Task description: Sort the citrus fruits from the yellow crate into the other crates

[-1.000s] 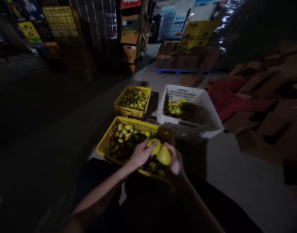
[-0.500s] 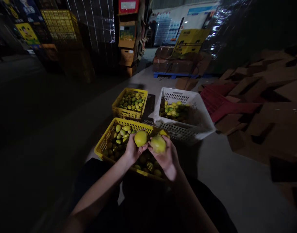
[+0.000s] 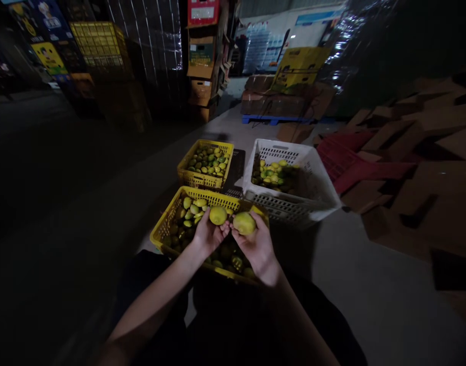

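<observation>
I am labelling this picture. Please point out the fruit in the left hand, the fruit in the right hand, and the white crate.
Left-hand fruit [image 3: 218, 215], head view, middle of its skin.
Right-hand fruit [image 3: 244, 222], head view, its top side.
White crate [image 3: 289, 202], head view, its near wall.

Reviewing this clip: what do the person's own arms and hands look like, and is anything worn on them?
Both forearms are bare, with no sleeves in view. The left hand and right hand carry no gloves, and no watch or ring can be made out in the dim light.
</observation>
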Demonstrator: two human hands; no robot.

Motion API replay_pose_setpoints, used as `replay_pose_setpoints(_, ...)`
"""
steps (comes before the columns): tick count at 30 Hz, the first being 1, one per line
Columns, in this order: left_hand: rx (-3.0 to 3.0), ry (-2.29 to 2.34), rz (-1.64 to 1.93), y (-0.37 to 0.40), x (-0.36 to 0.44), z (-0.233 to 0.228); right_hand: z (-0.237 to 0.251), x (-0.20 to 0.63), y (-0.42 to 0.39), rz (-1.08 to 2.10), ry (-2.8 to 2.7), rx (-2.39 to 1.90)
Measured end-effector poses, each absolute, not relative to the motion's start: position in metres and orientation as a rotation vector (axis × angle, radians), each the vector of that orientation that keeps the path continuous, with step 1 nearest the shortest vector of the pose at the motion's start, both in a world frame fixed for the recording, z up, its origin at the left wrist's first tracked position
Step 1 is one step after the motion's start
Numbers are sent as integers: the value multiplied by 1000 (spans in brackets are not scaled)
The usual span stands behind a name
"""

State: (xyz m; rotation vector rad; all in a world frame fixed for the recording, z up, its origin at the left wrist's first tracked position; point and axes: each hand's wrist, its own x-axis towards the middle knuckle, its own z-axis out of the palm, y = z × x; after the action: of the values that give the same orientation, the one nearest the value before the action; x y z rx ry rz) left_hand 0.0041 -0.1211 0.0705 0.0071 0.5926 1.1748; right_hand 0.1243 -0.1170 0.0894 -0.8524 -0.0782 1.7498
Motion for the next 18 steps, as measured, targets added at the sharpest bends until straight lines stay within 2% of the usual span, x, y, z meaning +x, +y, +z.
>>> replay_pose_setpoints(9,291,462,1182,-128,-7,76,84,126,-121,1823,-290,-654)
replay_pose_setpoints(13,536,507,1117,-130,-8,74,78,127,-124,1905,-573,-580)
replay_pose_setpoints(18,690,520,1042,-132,-14,71,73,132,-124,1831,-912,-485)
